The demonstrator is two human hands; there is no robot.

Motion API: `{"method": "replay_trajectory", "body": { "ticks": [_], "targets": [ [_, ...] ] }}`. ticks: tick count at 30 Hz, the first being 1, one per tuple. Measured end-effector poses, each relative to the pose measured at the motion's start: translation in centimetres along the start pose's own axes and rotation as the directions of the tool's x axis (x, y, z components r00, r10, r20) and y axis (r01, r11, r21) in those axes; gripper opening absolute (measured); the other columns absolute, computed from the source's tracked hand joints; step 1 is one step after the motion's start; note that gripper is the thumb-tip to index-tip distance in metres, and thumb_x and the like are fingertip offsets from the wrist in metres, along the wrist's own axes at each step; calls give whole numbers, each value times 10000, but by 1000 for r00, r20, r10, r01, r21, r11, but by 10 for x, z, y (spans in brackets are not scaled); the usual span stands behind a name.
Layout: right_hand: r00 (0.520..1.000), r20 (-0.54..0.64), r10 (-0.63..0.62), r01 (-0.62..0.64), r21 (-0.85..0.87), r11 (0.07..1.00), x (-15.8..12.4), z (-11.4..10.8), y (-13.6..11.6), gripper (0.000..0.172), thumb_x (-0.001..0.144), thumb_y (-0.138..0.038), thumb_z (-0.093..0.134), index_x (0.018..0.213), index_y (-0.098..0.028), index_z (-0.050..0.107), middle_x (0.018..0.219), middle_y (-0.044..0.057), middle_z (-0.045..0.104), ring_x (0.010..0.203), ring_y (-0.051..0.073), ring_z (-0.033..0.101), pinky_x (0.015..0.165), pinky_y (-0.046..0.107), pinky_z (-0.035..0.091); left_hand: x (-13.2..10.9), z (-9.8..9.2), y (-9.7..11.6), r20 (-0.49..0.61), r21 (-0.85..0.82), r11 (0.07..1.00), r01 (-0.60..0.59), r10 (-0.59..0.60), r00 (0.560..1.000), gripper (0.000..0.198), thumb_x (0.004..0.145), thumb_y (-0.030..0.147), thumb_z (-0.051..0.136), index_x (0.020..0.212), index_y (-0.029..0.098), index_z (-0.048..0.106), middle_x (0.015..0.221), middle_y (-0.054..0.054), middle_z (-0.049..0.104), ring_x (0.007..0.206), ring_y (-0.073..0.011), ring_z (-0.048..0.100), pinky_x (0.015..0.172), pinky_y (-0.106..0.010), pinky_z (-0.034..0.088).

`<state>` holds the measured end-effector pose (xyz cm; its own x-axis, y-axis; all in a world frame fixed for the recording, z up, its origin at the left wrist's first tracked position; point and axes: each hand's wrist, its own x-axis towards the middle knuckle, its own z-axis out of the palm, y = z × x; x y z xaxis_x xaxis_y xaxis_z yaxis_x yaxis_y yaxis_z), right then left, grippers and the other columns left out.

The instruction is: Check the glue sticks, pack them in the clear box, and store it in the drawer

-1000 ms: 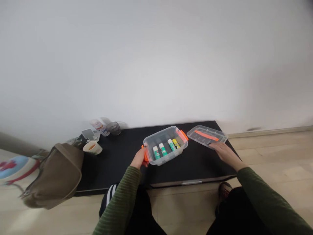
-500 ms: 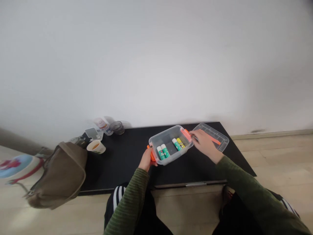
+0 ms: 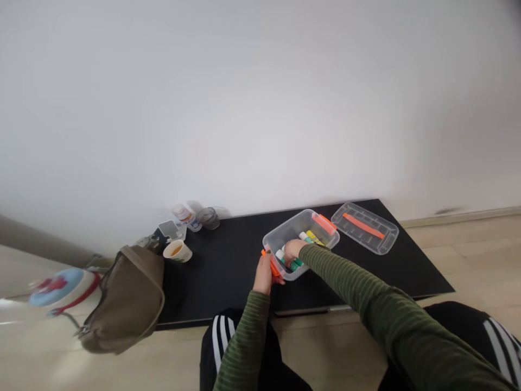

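My left hand (image 3: 264, 273) is closed on the near-left end of a clear plastic box (image 3: 272, 237), by its orange latch. Inside the open box, my right hand (image 3: 293, 252) reaches down with its fingers curled at a green glue stick (image 3: 280, 255) with a white cap; the fingertips are partly hidden. Another green glue stick beside it is mostly covered by the hand. Farther right in the box lie a white-capped green glue stick (image 3: 304, 237) and a yellow stick (image 3: 313, 237).
The clear lid (image 3: 382, 245) with an orange handle lies right of the box on the black table (image 3: 228, 260). At the left stand a paper cup (image 3: 185, 255) of amber drink, a bottle (image 3: 182, 212), a dark glass (image 3: 209, 218), a grey-white object (image 3: 169, 230) and a brown bag (image 3: 130, 304).
My right hand has moved from the box's right-hand latch, near the lid, down into the box onto the green glue sticks. My left hand keeps its hold. The camera view has shifted slightly.
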<state>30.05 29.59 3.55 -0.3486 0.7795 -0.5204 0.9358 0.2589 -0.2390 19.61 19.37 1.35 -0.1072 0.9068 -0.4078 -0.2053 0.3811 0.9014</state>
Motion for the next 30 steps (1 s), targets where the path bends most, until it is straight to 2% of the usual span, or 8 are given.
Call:
{"method": "replay_trajectory", "body": {
  "ticks": [9, 12, 14, 16, 19, 22, 26, 30],
  "targets": [
    [980, -186, -74, 54, -110, 992, -47, -31, 19, 734, 573, -194, 827, 1254, -117, 564, 1121, 162, 674, 994, 323, 656, 822, 407, 515, -1, 1, 12, -47, 88, 996, 24, -20, 999, 438, 889, 563, 398, 1011, 170, 547, 641, -33, 628, 484, -178, 591, 450, -316, 502],
    [871, -452, -192, 150, -127, 981, -83, -45, 35, 792, 751, -242, 691, 1450, -172, 326, 1316, 172, 550, 1151, 323, 565, 939, 443, 463, -3, -10, 27, -212, 323, 946, 11, 61, 975, 415, 905, 516, 390, 1010, 157, 570, 806, -97, 664, 674, -227, 658, 589, -378, 551],
    [706, -650, -281, 240, -153, 959, -110, -42, 49, 793, 778, -218, 633, 1476, -178, 258, 1341, 177, 515, 1194, 322, 520, 999, 473, 424, -14, -13, 36, -346, 580, 810, -81, 336, 876, 404, 881, 469, 467, 1090, 137, 561, 1034, -163, 647, 934, -283, 659, 765, -438, 553],
    [577, -727, -373, 349, -194, 917, -136, -28, 63, 782, 751, -196, 622, 1456, -165, 285, 1314, 174, 531, 1189, 318, 515, 1002, 477, 426, -34, -6, 39, -287, 762, 594, -258, 667, 687, 439, 877, 409, 491, 1211, 126, 523, 1263, -203, 548, 1187, -311, 552, 935, -470, 495],
    [568, -656, -496, 479, -227, 848, -164, 9, 83, 804, 726, -202, 602, 1457, -132, 277, 1280, 180, 556, 1132, 305, 553, 921, 452, 481, -70, 26, 33, 106, 734, 294, -612, 841, 531, 419, 927, 347, 411, 1293, 163, 498, 1297, -156, 550, 1231, -260, 523, 989, -413, 472],
    [569, -654, -499, 513, -192, 837, -176, 45, 98, 891, 709, -209, 581, 1489, -65, 175, 1228, 207, 585, 1068, 307, 592, 865, 454, 509, -97, 69, 18, 397, 630, 306, -714, 664, 634, 518, 940, 364, 397, 1426, 190, 370, 1285, -122, 605, 1072, -222, 634, 893, -342, 515],
    [569, -725, -388, 466, -104, 878, -174, 79, 118, 940, 685, -188, 570, 1496, -51, 115, 1233, 220, 588, 1039, 312, 611, 875, 474, 515, -103, 104, -2, 376, 739, 420, -526, 392, 840, 515, 960, 377, 333, 1452, 225, 309, 1134, -81, 703, 851, -220, 704, 744, -311, 509],
    [556, -737, -385, 436, -136, 890, -167, 104, 133, 886, 731, -185, 532, 1502, -58, 113, 1194, 221, 604, 978, 314, 625, 822, 485, 529, -97, 115, -21, 335, 815, 407, -414, 252, 908, 368, 947, 386, 350, 1255, 228, 476, 908, -62, 730, 785, -237, 700, 685, -293, 463]
  ]
}}
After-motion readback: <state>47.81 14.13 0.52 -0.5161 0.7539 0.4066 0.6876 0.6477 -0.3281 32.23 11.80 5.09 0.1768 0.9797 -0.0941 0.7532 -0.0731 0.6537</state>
